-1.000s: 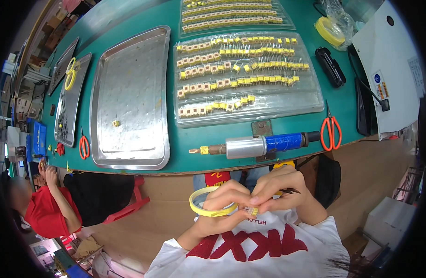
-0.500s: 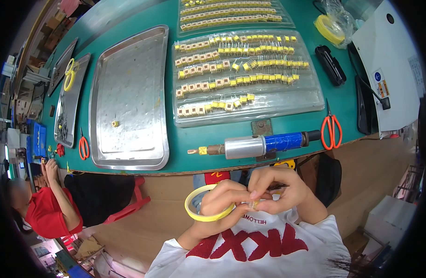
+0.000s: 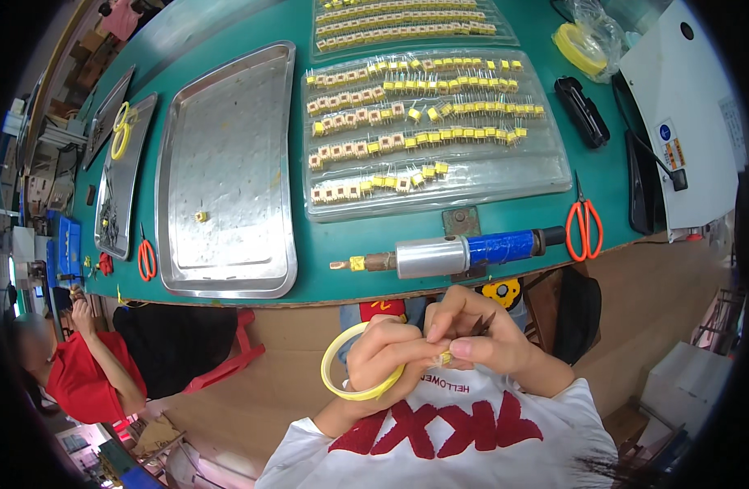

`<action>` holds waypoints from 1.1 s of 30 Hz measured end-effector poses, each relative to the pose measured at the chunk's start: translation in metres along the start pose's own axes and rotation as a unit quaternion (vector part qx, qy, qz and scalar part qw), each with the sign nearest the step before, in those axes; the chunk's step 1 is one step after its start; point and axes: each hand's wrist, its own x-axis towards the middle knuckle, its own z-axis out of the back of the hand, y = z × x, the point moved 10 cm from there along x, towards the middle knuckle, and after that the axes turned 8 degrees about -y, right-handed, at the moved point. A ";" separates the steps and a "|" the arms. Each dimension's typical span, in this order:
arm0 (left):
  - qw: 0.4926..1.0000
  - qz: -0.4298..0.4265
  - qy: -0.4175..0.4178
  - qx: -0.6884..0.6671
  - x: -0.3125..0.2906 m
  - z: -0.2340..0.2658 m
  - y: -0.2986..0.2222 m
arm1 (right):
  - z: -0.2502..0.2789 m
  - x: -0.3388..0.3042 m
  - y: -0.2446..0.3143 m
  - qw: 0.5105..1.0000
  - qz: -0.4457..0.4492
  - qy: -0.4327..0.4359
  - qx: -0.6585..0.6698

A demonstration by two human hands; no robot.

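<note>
Close to my chest, below the table's front edge, my two hands meet. My left hand (image 3: 387, 354) is closed, its fingertips pinching a small transformer (image 3: 445, 358) with yellow tape on it, mostly hidden by fingers. A roll of yellow tape (image 3: 365, 394) hangs around that hand's fingers. My right hand (image 3: 493, 338) is closed too, thumb and finger against the same transformer. A dark, pointed blade-like tool (image 3: 482, 324) sticks out within the right hand; its handle is covered. Rows of similar yellow transformers (image 3: 464, 133) lie in a clear plastic tray (image 3: 505, 175) on the table.
On the green table (image 3: 326, 244) lie a metal tray (image 3: 228, 147) with one transformer, a soldering iron (image 3: 440, 254) with a blue handle, and orange-handled scissors (image 3: 584, 228). A black case (image 3: 581, 112) sits near a white machine (image 3: 684, 114). At left a person in red (image 3: 93, 375) sits working.
My fingers have shifted around the transformer, and the dark tool points up more in the right hand. The tape roll has tilted and moved slightly left. The seated person's hands have moved.
</note>
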 end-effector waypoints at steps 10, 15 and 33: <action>0.995 -0.071 -0.013 0.075 0.002 0.001 -0.010 | -0.006 0.004 -0.002 0.999 -0.030 -0.019 0.017; 0.996 -0.061 -0.018 0.066 0.003 0.001 -0.009 | -0.006 0.002 0.003 1.000 0.004 -0.005 -0.018; 0.998 -0.034 -0.026 0.038 0.002 0.006 -0.002 | -0.010 -0.001 0.007 0.997 0.046 0.024 -0.051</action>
